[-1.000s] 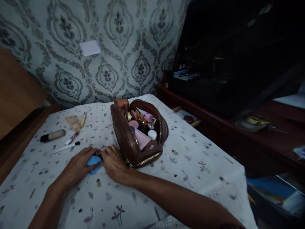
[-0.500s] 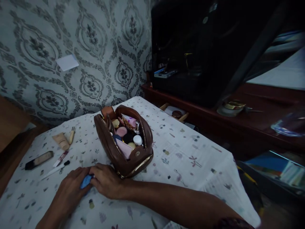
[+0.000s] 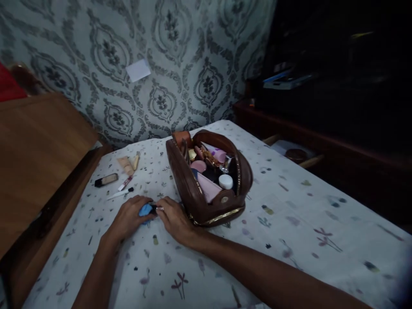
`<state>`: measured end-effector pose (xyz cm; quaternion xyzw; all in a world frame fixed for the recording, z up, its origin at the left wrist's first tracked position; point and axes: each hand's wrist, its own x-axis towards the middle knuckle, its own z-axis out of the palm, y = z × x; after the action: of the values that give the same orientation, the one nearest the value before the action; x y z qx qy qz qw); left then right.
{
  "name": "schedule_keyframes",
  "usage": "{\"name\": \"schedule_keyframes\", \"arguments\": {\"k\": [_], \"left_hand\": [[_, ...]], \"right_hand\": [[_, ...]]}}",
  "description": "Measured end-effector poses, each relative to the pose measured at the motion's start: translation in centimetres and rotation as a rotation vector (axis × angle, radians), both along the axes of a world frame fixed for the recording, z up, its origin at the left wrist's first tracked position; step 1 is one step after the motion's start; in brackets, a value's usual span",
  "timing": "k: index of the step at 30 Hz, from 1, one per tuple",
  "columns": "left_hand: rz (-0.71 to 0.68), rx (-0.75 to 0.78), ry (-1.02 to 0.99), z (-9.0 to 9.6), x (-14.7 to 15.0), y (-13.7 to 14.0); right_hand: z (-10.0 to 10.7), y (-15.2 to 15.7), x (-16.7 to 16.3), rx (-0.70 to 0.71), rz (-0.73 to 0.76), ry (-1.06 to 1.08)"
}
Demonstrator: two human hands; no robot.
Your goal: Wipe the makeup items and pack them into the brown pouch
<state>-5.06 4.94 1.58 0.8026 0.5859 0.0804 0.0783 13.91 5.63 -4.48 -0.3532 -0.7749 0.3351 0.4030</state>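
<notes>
Two hands (image 3: 128,216) (image 3: 175,221) pinch one blue wad (image 3: 146,210) and one dark item (image 3: 153,209) beside one brown bag (image 3: 186,184) and five loose cosmetics (image 3: 109,179)

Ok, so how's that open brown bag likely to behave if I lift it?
The brown bag will probably feel fairly heavy, since it's crowded with small items. Its walls look likely to keep their shape, as they stand up around the opening. Tilting it could spill loose things like the white jar, because the top gapes wide.
</notes>
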Motion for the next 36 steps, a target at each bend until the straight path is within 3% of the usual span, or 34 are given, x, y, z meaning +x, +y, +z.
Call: {"name": "schedule_keyframes", "arguments": {"k": [8, 14, 19, 26, 36], "left_hand": [[0.132, 0.023, -0.231, -0.7, -2.3, 0.6], [0.463, 0.256, -0.018, -0.9, -6.0, 3.7], [0.622, 0.233, 0.121, 1.0, -10.7, 7.2], [0.579, 0.054, 0.26, 1.2, -14.3, 9.5], [0.487, 0.067, 0.356, 1.3, -15.6, 5.9]], "right_hand": [[0.5, -0.2, 0.3, 0.035, -0.009, -0.196], [0.7, -0.2, 0.4, 0.005, 0.017, -0.23], [0.4, -0.2, 0.3, 0.023, 0.028, -0.214], [0.6, -0.3, 0.6, 0.043, 0.034, -0.217], [0.8, -0.6, 0.6, 0.061, 0.014, -0.244]]}}
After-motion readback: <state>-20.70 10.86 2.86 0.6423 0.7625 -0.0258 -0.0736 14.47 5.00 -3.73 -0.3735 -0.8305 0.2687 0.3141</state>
